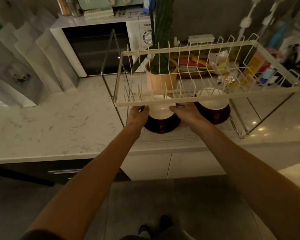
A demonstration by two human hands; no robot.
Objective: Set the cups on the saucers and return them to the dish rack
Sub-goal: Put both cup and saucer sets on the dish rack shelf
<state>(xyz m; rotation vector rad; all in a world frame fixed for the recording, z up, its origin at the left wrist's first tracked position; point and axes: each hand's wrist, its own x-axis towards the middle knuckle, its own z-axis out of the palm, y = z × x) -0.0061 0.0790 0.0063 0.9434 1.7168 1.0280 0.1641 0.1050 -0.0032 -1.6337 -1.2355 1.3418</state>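
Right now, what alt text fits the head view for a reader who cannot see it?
Both hands, left hand and right hand, hold a white cup on a dark saucer beneath the dish rack's upper shelf. A second cup and saucer sit to its right.

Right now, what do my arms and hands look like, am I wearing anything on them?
Both forearms are bare from elbow to wrist: no sleeves reach them, and no gloves, watch, bracelets or rings show on the left hand or the right hand. A dark garment edge appears only at the very bottom of the view. The fingers are uncovered.
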